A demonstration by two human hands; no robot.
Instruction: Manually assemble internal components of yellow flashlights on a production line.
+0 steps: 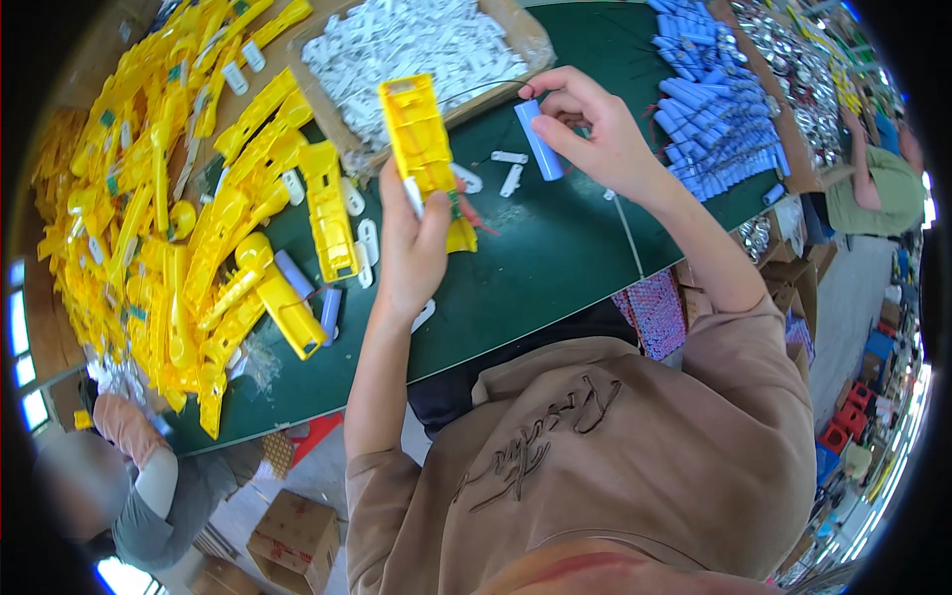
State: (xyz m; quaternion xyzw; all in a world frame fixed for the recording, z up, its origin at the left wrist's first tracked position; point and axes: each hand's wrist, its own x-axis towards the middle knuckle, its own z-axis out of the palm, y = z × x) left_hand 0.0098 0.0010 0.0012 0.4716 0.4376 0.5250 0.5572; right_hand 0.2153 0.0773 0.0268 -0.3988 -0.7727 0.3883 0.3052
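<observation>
My left hand [412, 253] is wrapped round a long, hollow yellow plastic casing [416, 124], its ribbed inner side facing up. A white plastic piece shows beside the thumb, and reddish wires stick out near the casing's lower end. My right hand [607, 139] pinches a blue cylindrical battery [540, 149] near its top, to the right of the casing and apart from it. A thin dark wire [481, 91] runs between the casing's upper end and my right fingertips. On the green table [516, 268] below lie a few small white strips [511, 178].
Yellow plastic parts [169, 228] are heaped on the left. A carton [297, 64] of white pieces stands at the back. Blue batteries [709, 124] pile up at the right, beside shiny metal parts [793, 74]. Other people sit at the far left and far right.
</observation>
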